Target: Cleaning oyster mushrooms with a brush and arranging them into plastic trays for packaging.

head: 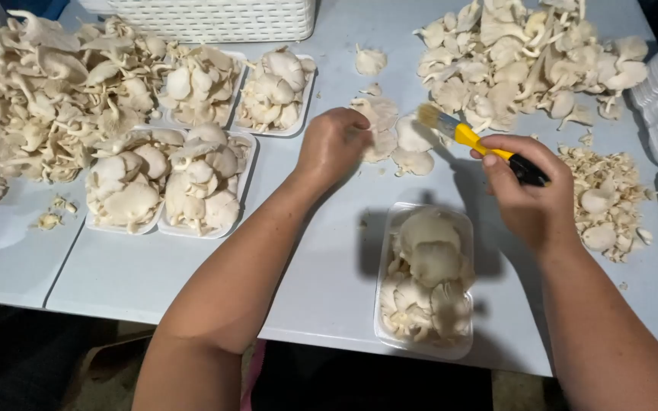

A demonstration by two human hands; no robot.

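The step in hand looks like brushing oyster mushrooms clean before they go into trays; the left hand (pixel 334 143) rests on a small loose cluster of mushrooms (pixel 390 137) just beyond the near tray (pixel 424 281), its grip curled down over one cap, though how firmly it pinches cannot be told; the right hand (pixel 531 194), up and to the right of that tray, has its grip closed round the dark handle of a yellow brush (pixel 470 137), bristles pointing at the cluster and just short of it; the near tray is already filled; four more filled trays (pixel 207 129) lie well to its left on the counter (pixel 329 259); a heap of trimmings (pixel 607 198) sits right of the brush hand. By my judgement the next move calls for a steady cap and light strokes, since the flesh seems to tear easily.
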